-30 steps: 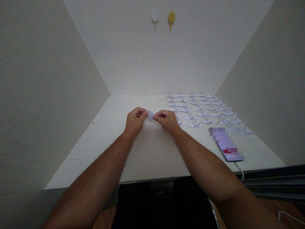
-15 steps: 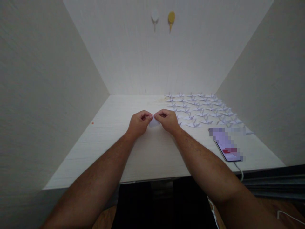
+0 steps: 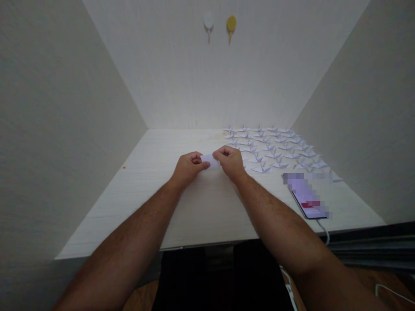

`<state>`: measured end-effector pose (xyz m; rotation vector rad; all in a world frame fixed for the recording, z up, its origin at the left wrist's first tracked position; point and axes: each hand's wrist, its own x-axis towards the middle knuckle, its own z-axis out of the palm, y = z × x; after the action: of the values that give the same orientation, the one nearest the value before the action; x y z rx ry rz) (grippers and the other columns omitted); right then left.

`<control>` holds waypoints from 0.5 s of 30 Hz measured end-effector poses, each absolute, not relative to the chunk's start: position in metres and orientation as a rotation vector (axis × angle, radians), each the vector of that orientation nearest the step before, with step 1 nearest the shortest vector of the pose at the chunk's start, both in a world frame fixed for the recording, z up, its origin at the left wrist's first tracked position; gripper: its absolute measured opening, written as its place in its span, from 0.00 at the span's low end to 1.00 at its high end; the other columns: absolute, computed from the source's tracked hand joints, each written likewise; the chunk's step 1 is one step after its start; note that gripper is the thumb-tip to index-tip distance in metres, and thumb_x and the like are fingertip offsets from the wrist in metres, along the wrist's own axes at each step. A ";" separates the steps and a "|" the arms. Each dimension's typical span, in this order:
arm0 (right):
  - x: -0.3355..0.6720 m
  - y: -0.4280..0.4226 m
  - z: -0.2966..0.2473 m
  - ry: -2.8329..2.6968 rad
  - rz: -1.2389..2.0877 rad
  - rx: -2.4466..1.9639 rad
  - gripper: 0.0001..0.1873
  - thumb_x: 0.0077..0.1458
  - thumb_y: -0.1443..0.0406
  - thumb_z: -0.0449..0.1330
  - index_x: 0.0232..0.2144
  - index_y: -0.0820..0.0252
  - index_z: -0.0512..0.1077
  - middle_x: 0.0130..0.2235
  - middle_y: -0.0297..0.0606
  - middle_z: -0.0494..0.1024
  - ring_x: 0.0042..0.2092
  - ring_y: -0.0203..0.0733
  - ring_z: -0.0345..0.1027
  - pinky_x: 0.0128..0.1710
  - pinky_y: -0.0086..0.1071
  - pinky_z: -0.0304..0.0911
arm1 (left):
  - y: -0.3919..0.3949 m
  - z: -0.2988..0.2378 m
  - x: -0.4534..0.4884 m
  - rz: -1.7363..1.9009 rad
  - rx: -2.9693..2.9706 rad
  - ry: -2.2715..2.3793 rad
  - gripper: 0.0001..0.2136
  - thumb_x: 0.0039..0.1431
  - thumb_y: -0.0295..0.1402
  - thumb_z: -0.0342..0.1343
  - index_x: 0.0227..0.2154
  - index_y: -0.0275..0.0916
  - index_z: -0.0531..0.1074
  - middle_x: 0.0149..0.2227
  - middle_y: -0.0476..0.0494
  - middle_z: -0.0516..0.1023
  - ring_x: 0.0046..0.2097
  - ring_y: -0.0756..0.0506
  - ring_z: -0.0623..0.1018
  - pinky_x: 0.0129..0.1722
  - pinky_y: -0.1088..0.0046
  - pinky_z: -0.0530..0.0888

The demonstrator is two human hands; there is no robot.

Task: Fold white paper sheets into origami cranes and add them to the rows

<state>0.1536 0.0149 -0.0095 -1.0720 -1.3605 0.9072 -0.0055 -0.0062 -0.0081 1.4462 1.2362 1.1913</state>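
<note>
A small piece of white paper [image 3: 209, 161] is pinched between both hands just above the middle of the white desk [image 3: 136, 190]. My left hand [image 3: 188, 167] grips its left end with curled fingers. My right hand [image 3: 229, 162] holds its right end, fingers bent over the top edge. The paper looks folded into a short strip; its exact shape is too small to make out.
Several folded white paper cranes [image 3: 269, 149] lie in rows at the desk's back right. A phone [image 3: 306, 198] with a lit screen and a white cable [image 3: 324, 231] lies at the right front. White walls enclose the desk on three sides; two hooks [image 3: 219, 23] hang high on the back wall.
The hands drew closer together and lowered slightly toward the desk. The paper between them has gone from a small upright flap to a flatter strip.
</note>
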 end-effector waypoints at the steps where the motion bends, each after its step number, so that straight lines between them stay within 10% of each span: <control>1: 0.153 0.014 -0.009 -1.369 0.907 -1.074 0.09 0.44 0.61 0.61 0.20 0.60 0.70 0.20 0.29 0.69 0.24 0.32 0.59 0.25 0.28 0.56 | -0.006 -0.008 -0.006 1.193 1.451 1.253 0.12 0.40 0.35 0.68 0.26 0.36 0.74 0.24 0.51 0.75 0.25 0.52 0.70 0.27 0.75 0.64; 15: 0.153 0.011 -0.009 -1.452 0.902 -1.070 0.18 0.48 0.54 0.61 0.16 0.59 0.66 0.17 0.28 0.63 0.22 0.31 0.53 0.24 0.29 0.51 | -0.003 -0.005 -0.013 1.044 1.600 1.300 0.12 0.41 0.37 0.66 0.21 0.37 0.70 0.20 0.54 0.67 0.22 0.53 0.64 0.24 0.75 0.58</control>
<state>0.1532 0.0107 -0.0091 -1.0699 -1.4522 0.9019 -0.0129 -0.0026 -0.0049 1.5995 1.3000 1.0437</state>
